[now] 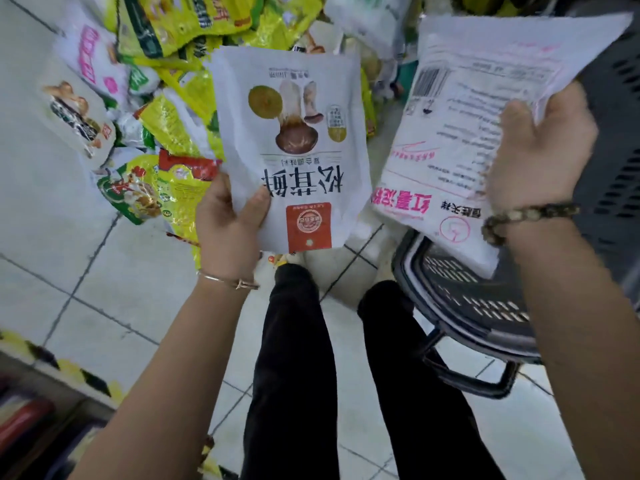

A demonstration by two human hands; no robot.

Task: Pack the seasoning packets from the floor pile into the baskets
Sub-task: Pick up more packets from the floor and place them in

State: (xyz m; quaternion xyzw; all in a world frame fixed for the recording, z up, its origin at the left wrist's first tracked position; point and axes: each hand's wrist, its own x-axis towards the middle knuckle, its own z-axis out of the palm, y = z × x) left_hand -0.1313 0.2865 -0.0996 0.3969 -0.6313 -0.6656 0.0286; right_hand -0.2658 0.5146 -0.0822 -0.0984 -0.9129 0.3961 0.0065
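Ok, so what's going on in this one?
A person stands over a pile of seasoning packets on a tiled floor. Their left hand pinches a white mushroom packet by its lower corner. Their right hand grips a larger pink-printed packet, held up by the dark basket on the right. Neither packet is in the basket yet.

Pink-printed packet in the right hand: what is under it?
A dark slotted basket sits below the packet that the right hand holds; rim and handle show, its contents are covered.
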